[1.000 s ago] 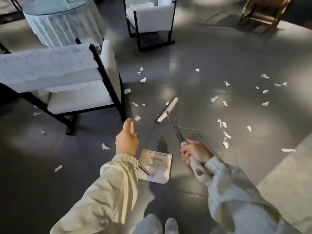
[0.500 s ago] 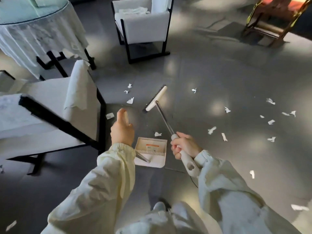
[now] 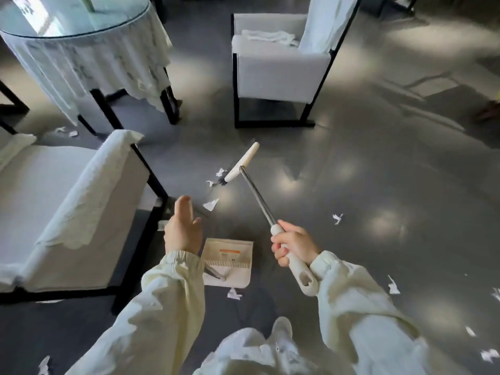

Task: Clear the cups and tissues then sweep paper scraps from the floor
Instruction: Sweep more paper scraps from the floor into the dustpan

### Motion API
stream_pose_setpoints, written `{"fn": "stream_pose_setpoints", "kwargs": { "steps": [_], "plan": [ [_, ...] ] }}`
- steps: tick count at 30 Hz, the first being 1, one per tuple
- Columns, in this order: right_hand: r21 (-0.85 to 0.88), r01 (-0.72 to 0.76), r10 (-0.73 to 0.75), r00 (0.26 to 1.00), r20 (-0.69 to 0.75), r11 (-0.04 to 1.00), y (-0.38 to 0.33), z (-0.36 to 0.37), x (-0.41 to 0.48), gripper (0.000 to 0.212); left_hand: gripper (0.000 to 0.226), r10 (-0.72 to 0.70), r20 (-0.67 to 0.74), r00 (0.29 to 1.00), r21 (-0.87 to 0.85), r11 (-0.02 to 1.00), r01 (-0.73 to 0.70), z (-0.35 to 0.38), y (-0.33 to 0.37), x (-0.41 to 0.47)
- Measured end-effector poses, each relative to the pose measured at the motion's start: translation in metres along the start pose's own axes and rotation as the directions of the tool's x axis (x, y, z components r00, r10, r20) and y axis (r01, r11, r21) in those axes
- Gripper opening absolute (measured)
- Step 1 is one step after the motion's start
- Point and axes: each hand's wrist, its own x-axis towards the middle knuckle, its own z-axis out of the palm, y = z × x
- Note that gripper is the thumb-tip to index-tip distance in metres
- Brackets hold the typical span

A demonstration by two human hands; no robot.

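Observation:
My right hand [image 3: 293,246] grips the white handle of a long broom, whose metal shaft runs up-left to the white broom head [image 3: 241,165] on the grey floor. Three white paper scraps [image 3: 211,204] lie just left of the broom head. My left hand [image 3: 184,230] is closed, thumb up, on the top of the dustpan's handle. The white dustpan [image 3: 238,277] rests flat on the floor between my hands. One scrap [image 3: 234,293] lies just behind the pan, another scrap [image 3: 337,218] right of the broom shaft.
A white-covered chair [image 3: 81,201] stands close on my left, and a second chair [image 3: 278,66] stands ahead. A round glass-topped table [image 3: 81,47] with a white cloth is at the far left. More scraps [image 3: 393,285] dot the floor to my right.
I have stepped forward toward the table and far chair. The broom head has swung ahead to a small cluster of scraps, and the dustpan has come along with my left hand.

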Motion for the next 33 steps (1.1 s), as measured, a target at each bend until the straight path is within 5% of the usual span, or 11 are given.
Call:
{"fn": "stream_pose_setpoints", "kwargs": {
  "steps": [13,21,26,33],
  "plan": [
    [-0.417,-0.184,0.293,0.932,0.214,0.89,-0.273,0.018,0.28,0.024,0.046,-0.317,-0.25,0.915,-0.006,0.945,0.326,0.12,0.112,0.202],
    [-0.662,-0.214,0.443,0.874,0.199,0.719,-0.392,0.035,0.409,0.024,0.04,-0.52,-0.336,0.785,-0.041,0.841,0.539,0.162,0.181,0.277],
    [-0.782,-0.222,0.545,0.82,0.173,0.583,-0.446,0.043,0.499,0.031,0.047,-0.652,-0.413,0.636,-0.162,0.74,0.653,0.216,0.219,0.301],
    [-0.937,-0.131,0.686,0.714,0.137,0.324,-0.532,0.041,0.592,0.029,0.062,-0.75,-0.577,0.324,-0.347,0.584,0.734,0.288,0.294,0.323]
  ]
}}
